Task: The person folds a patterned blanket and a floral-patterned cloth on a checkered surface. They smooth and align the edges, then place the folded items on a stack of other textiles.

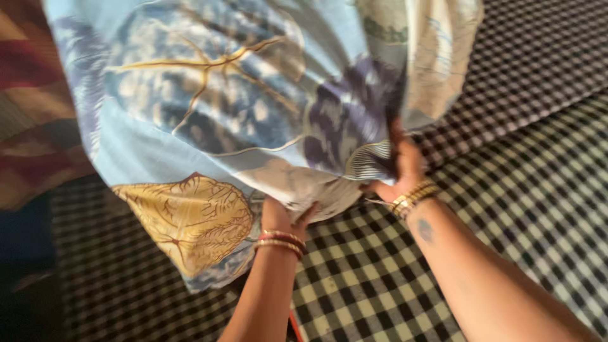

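Note:
A light blue pillow cover (209,107) with large blue, purple and yellow leaf prints fills the upper half of the view, held up above a black and white checked bed sheet (506,209). My left hand (283,217), with red and gold bangles at the wrist, grips the cover's lower edge, where a white pillow (310,187) shows in the opening. My right hand (401,170), with gold bangles, grips the cover's edge to the right, its fingers partly hidden in the cloth. The picture is blurred by motion.
A red, brown and cream striped cloth (31,114) lies at the far left. A dark area (25,285) fills the lower left corner. A ridge in the checked sheet (538,57) runs across the upper right.

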